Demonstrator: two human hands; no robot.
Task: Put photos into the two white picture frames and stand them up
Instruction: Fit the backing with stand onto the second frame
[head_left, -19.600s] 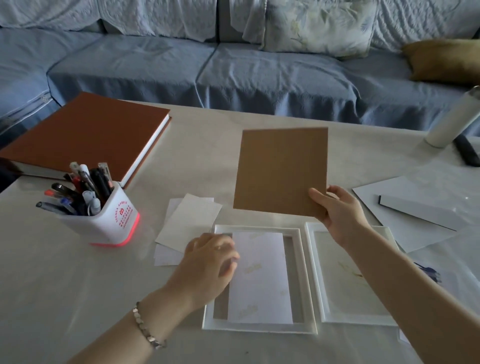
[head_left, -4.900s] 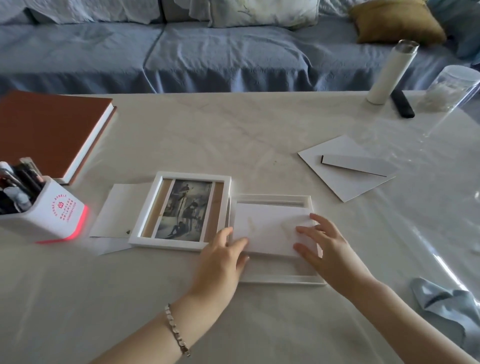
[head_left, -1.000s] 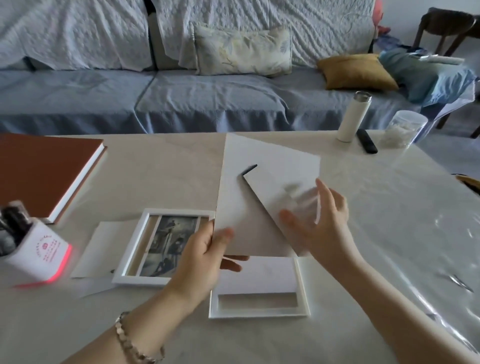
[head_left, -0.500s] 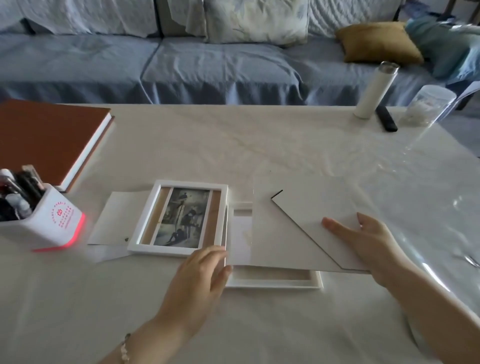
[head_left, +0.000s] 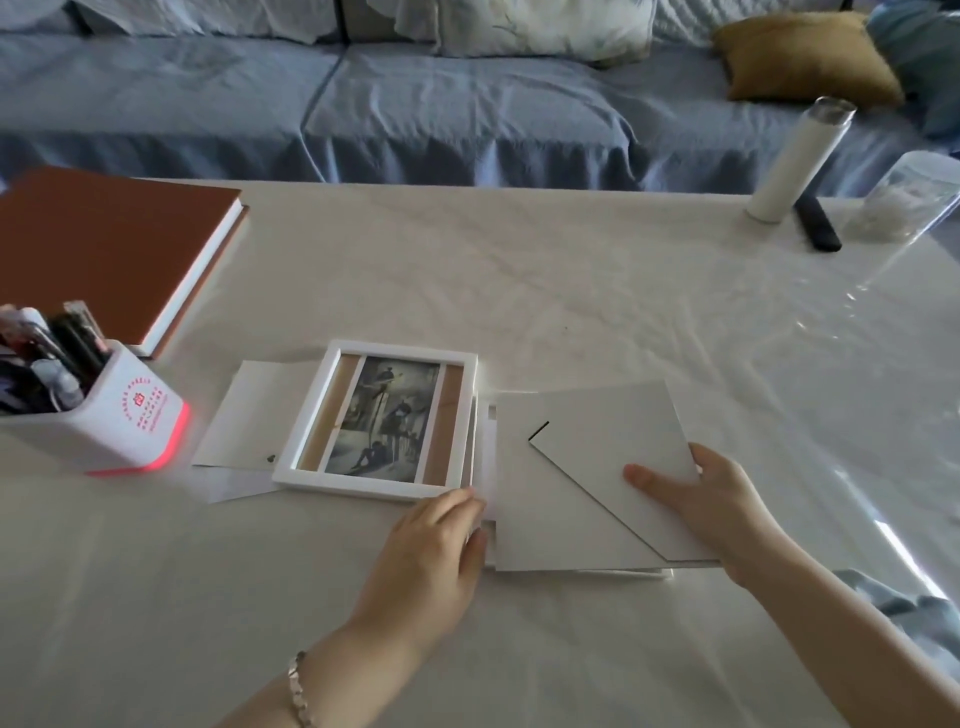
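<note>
The right hand (head_left: 711, 499) lay flat on the backing board (head_left: 587, 483), fingers (head_left: 652, 480) spread over its fold-out stand flap, pressing rather than pinching. The left hand (head_left: 431, 545) rested with fingers loosely together at the board's near-left corner, fingertips touching the edge where it met the second frame (head_left: 631, 573), which lay face down and almost wholly hidden beneath. The board looked to sit skewed, its left side short of the frame's edge, so a push from there might have jammed one corner on the rim instead of dropping it in. I could not see the photo under it; pressing down blind could have slid or creased it. The first frame (head_left: 382, 421), photo already in, lay flat just beside on the left, over loose papers (head_left: 260, 410), and a sideways shove could have knocked it toward the pen holder (head_left: 109, 421). Neither frame stood yet on the tabletop (head_left: 571, 291).
</note>
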